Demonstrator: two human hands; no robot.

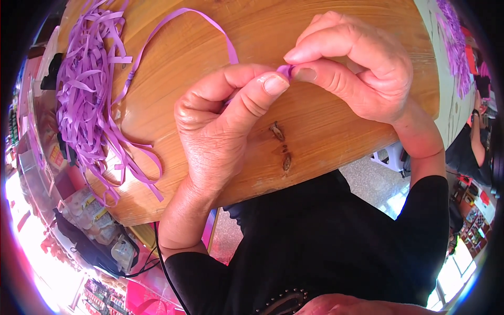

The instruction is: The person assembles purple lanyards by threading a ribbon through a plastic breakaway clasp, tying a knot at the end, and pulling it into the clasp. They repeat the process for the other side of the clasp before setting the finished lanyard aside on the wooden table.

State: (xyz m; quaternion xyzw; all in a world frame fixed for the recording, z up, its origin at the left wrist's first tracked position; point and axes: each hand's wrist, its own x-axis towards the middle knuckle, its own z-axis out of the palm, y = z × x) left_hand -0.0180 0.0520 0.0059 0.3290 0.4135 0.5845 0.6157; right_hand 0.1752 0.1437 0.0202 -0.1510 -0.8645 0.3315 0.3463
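A narrow purple ribbon (202,14) arcs over the table from the left and runs down behind my left hand (226,115). The thumb and forefinger of that hand pinch it, and a small folded bit shows at their tips. From the right, my right hand (357,68) meets this bit, its thumb tip against the ribbon and its other fingers curled above. What lies behind the thumb tips is hidden. Left of my hands lies a big tangled heap of purple ribbons (86,110), with several loose ends spreading toward the near table edge.
The wooden table (336,142) has a curved edge close to my body. More purple ribbons (455,47) lie on a pale surface at the far right, where another person (472,152) is partly in view. Bags (94,236) and dark cables sit below the table at left.
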